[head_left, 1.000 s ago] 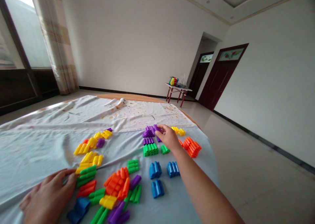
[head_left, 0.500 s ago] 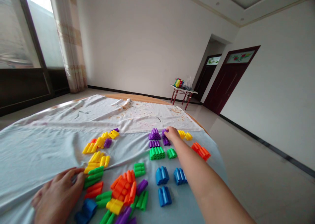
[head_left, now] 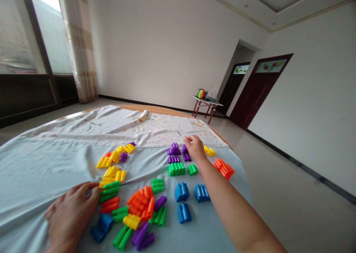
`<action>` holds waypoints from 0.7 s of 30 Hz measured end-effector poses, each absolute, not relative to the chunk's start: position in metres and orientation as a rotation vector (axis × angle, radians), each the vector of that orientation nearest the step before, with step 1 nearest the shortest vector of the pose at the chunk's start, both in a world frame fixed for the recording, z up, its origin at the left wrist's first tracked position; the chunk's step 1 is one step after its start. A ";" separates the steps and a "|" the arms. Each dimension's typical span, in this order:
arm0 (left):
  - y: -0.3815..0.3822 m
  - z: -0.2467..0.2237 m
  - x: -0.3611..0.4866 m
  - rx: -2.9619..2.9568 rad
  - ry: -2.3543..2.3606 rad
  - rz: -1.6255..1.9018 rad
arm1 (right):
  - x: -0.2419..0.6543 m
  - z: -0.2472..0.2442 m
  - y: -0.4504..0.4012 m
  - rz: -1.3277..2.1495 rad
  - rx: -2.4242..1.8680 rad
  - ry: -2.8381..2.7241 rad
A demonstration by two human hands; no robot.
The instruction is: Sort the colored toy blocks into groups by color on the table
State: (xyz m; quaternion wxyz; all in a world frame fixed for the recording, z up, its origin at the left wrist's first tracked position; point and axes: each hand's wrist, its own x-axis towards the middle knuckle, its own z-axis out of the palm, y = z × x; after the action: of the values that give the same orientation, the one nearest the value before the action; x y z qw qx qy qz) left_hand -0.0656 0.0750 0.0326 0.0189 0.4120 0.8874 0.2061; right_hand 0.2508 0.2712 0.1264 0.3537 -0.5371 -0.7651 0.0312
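My left hand (head_left: pixel 73 210) rests on the cloth, fingers stretched out, fingertips beside a green block (head_left: pixel 111 188) and yellow blocks (head_left: pixel 112 172). At the far side my right hand (head_left: pixel 195 146) hovers just above and beside a small purple stack (head_left: pixel 186 153); its fingers are curled together and nothing shows in them. Left of that stack stands a larger purple group (head_left: pixel 174 149), made of joined tubes. Nearer are a green stack (head_left: pixel 177 169), a smaller green piece (head_left: pixel 192 169) and blue blocks (head_left: pixel 182 191). My right forearm passes beside another blue block (head_left: pixel 202 192).
A mixed pile with orange blocks (head_left: pixel 141 200) lies in the front middle, near a dark blue block (head_left: pixel 102 227). Orange blocks (head_left: pixel 224 168) and yellow blocks (head_left: pixel 209 151) sit to the right. Wrinkled cloth (head_left: pixel 63 160) covers the table. A small side table (head_left: pixel 207 101) stands beyond.
My right hand has lifted off the small purple stack and moved slightly up and away; the stack stays on the cloth. My left hand stays by the green and yellow blocks.
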 end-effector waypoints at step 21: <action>0.065 0.047 -0.050 1.312 2.741 0.687 | 0.173 0.069 0.114 0.399 -0.866 -2.254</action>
State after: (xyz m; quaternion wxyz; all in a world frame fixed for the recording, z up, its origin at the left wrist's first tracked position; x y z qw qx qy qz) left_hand -0.0497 0.0646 0.0465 0.0129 0.4211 0.8797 0.2206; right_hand 0.1729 0.1143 0.0690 0.3401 -0.3327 -0.8661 0.1533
